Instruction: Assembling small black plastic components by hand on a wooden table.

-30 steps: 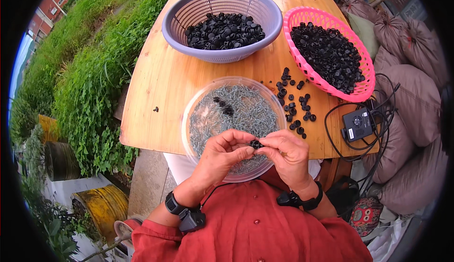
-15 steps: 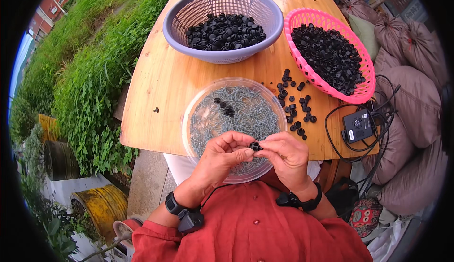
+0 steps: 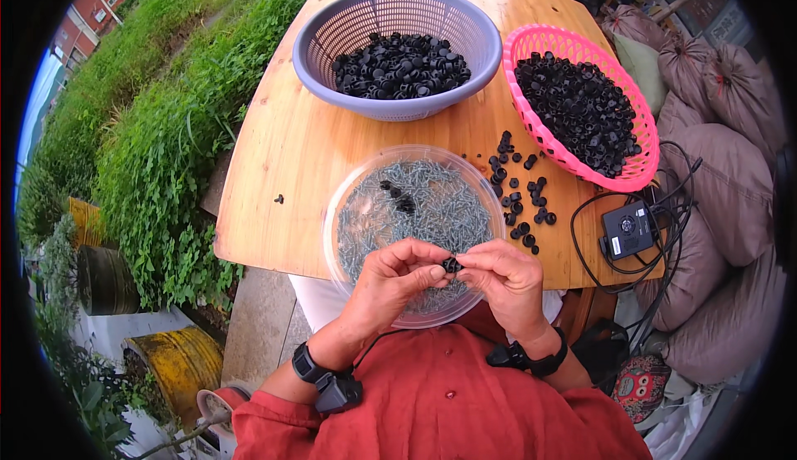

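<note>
Between my two hands, over the near edge of a clear round tub [image 3: 330,236], is a small round black plastic part [image 3: 451,265]. My left hand [image 3: 397,276] pinches it from the left with thumb and forefinger. The fingertips of my right hand [image 3: 504,277] close on its right side. Fingers cover much of the part, so I cannot tell whether a screw is in it. Many small silver screws [image 3: 440,203] fill the tub beneath. A few black parts [image 3: 402,199] lie on the screws.
A grey-purple basket [image 3: 311,53] and a pink basket [image 3: 523,111] hold black parts. Loose black pieces [image 3: 516,208] are scattered on the wooden table [image 3: 257,161] right of the tub. A black box [image 3: 628,229] with cables lies at the right edge, beside stuffed sacks [image 3: 714,178].
The table and baskets sit slightly lower in the picture. My hands remain together over the tub, still pinching the black part, which is turned a little.
</note>
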`<state>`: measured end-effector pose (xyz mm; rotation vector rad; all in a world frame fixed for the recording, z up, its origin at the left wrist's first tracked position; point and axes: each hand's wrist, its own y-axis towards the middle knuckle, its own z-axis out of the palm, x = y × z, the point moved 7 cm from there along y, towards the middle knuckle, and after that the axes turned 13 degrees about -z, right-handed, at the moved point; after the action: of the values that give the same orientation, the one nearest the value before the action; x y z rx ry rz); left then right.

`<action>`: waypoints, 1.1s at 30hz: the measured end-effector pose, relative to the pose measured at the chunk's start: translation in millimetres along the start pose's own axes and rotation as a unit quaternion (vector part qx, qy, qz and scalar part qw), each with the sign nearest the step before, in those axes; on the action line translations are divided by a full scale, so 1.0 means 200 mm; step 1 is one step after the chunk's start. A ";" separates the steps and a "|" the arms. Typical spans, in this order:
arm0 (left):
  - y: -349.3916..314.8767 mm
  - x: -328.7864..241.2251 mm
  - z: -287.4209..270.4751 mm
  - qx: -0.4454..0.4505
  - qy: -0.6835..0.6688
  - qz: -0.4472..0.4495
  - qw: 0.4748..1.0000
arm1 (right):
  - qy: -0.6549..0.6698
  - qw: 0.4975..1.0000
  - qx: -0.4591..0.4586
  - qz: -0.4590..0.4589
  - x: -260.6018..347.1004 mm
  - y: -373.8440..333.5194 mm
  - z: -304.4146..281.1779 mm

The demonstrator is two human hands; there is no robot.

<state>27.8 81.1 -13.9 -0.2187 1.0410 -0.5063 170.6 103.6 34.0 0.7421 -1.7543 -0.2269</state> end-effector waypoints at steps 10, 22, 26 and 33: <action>-0.01 0.00 -0.01 0.002 -0.006 -0.006 1.000 | 0.303 0.915 0.013 0.268 -0.14 -0.03 0.09; -0.03 -0.04 -0.01 -0.004 0.015 0.072 0.997 | 0.426 0.848 -0.023 0.316 -0.14 -0.08 0.17; -0.05 -0.07 0.02 -0.011 -0.016 0.100 0.995 | 0.451 0.830 -0.034 0.326 -0.14 -0.09 0.18; -0.10 -0.17 0.03 -0.092 0.259 0.221 0.936 | 0.481 0.811 -0.035 0.330 -0.14 -0.10 0.20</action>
<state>12.7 80.5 22.6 -0.0062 1.6075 -0.0464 145.9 96.3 -11.7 0.0761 -0.9046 0.4961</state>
